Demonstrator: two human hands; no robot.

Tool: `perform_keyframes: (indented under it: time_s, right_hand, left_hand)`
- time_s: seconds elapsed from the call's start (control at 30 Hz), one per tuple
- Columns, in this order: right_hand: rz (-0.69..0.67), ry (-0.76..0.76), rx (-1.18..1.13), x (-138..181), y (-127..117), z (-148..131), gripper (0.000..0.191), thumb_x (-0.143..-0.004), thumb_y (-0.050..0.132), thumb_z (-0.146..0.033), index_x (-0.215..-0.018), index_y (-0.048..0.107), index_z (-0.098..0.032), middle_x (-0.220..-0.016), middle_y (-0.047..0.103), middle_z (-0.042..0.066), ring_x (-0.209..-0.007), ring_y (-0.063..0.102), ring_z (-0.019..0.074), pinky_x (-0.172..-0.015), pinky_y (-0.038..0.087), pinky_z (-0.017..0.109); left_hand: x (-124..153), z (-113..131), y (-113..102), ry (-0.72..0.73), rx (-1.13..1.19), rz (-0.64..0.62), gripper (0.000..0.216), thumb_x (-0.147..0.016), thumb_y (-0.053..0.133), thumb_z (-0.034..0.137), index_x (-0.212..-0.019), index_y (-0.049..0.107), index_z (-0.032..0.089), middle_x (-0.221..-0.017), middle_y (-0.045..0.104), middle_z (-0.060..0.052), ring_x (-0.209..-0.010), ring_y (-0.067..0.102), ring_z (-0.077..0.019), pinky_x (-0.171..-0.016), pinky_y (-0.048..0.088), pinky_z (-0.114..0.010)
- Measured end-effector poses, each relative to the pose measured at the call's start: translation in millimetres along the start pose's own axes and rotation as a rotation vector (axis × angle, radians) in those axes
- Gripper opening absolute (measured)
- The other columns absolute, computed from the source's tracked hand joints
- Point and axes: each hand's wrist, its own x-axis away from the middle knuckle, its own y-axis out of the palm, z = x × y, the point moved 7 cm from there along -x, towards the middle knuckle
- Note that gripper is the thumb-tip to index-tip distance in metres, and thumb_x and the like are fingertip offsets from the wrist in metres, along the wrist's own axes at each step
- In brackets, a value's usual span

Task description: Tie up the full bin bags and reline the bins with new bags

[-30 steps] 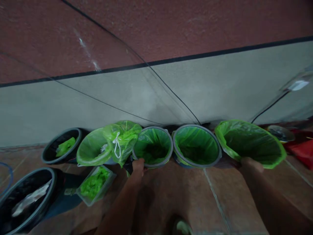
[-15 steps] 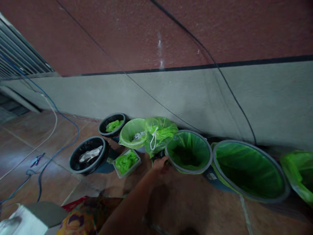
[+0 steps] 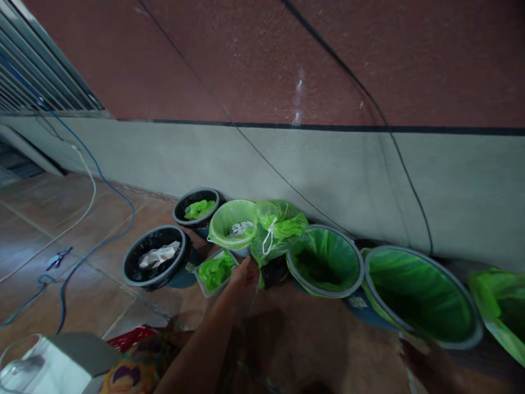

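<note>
My left hand (image 3: 245, 272), mid-frame, reaches toward the tied green bag (image 3: 275, 230) beside the clear tub (image 3: 216, 271); grip indiscernible. Right hand (image 3: 426, 365), lower right, blurred, state indiscernible.

The left arm stretches forward and up from the lower middle of the view, forearm bare and nearly straight. The left hand (image 3: 245, 272) sits at its far end, back turned up, fingers reaching ahead and loosely together; whether they close on anything cannot be told. The right hand (image 3: 426, 361) shows only as a dark blur low at the right edge.
</note>
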Motion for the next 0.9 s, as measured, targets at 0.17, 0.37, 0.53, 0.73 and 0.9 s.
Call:
perform_keyframes:
  time_s: [0.17,0.37,0.53,0.73,0.9]
  right_hand:
    - [-0.447,0.1,-0.619,61,58,-16,0.013,-0.081,0.065,-0.028,-0.09,0.067,-0.018,-0.073,0.071,0.002,-0.058,0.065,0.014,-0.056,0.056,0.026]
    - [-0.411,-0.638,-0.203,117,108,-183,0.052,-0.07,0.077,-0.03,-0.117,0.062,-0.016,-0.082,0.07,0.002,-0.073,0.065,0.0182,-0.073,0.052,0.029]
    - [-0.175,-0.906,-0.021,126,150,-287,0.079,-0.076,0.074,-0.025,-0.146,0.038,-0.016,-0.146,0.045,0.019,-0.117,0.059,0.0304,-0.093,0.049,0.037]
    - [-0.116,-0.784,0.29,115,205,-311,0.084,-0.084,0.067,-0.029,-0.154,0.022,-0.015,-0.153,0.036,0.023,-0.114,0.063,0.0286,-0.091,0.052,0.038]
    - [-0.118,-0.776,0.418,110,220,-302,0.076,-0.089,0.06,-0.032,-0.153,0.023,-0.014,-0.151,0.038,0.021,-0.111,0.065,0.0249,-0.089,0.052,0.034]
  left_hand:
    - [1,20,-2,0.048,-0.042,0.021,0.021,-0.093,0.058,0.035,-0.089,0.06,0.014,-0.076,0.065,-0.006,-0.065,0.061,-0.0156,-0.055,0.047,-0.024]
    - [-14,46,-24,0.116,-0.058,0.079,0.02,-0.092,0.058,0.033,-0.085,0.058,0.015,-0.072,0.062,-0.004,-0.061,0.058,-0.0134,-0.054,0.045,-0.023]
    - [-31,58,-38,0.124,-0.034,0.064,0.02,-0.091,0.059,0.035,-0.087,0.058,0.015,-0.069,0.059,0.0,-0.057,0.057,-0.0102,-0.056,0.046,-0.021]
    - [-57,63,-48,0.062,0.005,0.087,0.026,-0.089,0.063,0.042,-0.09,0.059,0.015,-0.073,0.061,-0.001,-0.057,0.059,-0.0118,-0.054,0.045,-0.022]
    - [-91,66,-48,0.023,0.002,0.111,0.04,-0.088,0.061,0.054,-0.096,0.063,0.015,-0.07,0.061,-0.002,-0.058,0.061,-0.0153,-0.054,0.048,-0.024]
